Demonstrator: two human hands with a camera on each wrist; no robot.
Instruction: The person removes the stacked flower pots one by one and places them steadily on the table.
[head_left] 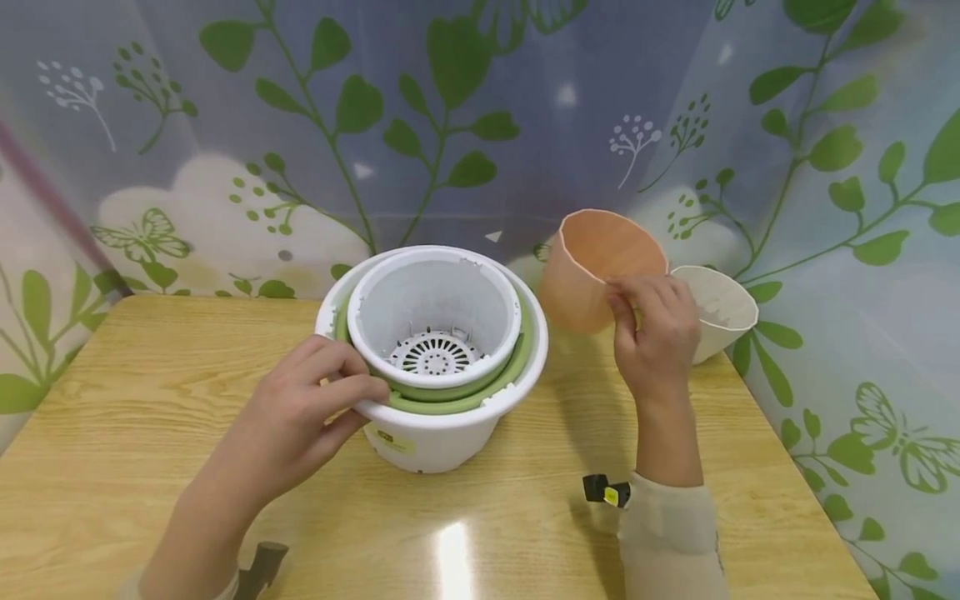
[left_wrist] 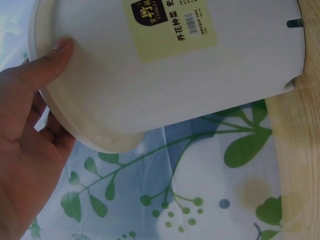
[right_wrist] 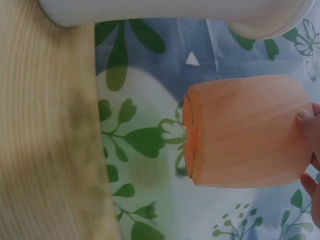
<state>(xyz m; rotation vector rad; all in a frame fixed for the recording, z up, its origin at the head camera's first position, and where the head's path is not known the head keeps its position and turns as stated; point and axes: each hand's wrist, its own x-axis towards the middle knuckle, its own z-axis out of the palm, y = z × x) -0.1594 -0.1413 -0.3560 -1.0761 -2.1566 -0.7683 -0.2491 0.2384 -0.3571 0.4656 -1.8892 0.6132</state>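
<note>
My left hand (head_left: 296, 417) grips the rim of a large white flower pot (head_left: 442, 446) standing in the middle of the table. Nested inside it are a green pot (head_left: 442, 407) and a smaller white pot (head_left: 408, 300) with a slotted bottom. In the left wrist view, the thumb lies over the outside of the rim, and a pale yellow label (left_wrist: 175, 47) shows on the wall. My right hand (head_left: 660, 333) pinches the rim of an orange flower pot (head_left: 570, 292), holding it tilted and clear of the table. The orange pot's base (right_wrist: 192, 135) faces the table in the right wrist view.
A cream pot (head_left: 727, 321) stands behind my right hand at the table's right edge. The wooden table (head_left: 187, 358) meets a leaf-patterned curtain (head_left: 420, 192) at the back, and a similar one hangs on the right.
</note>
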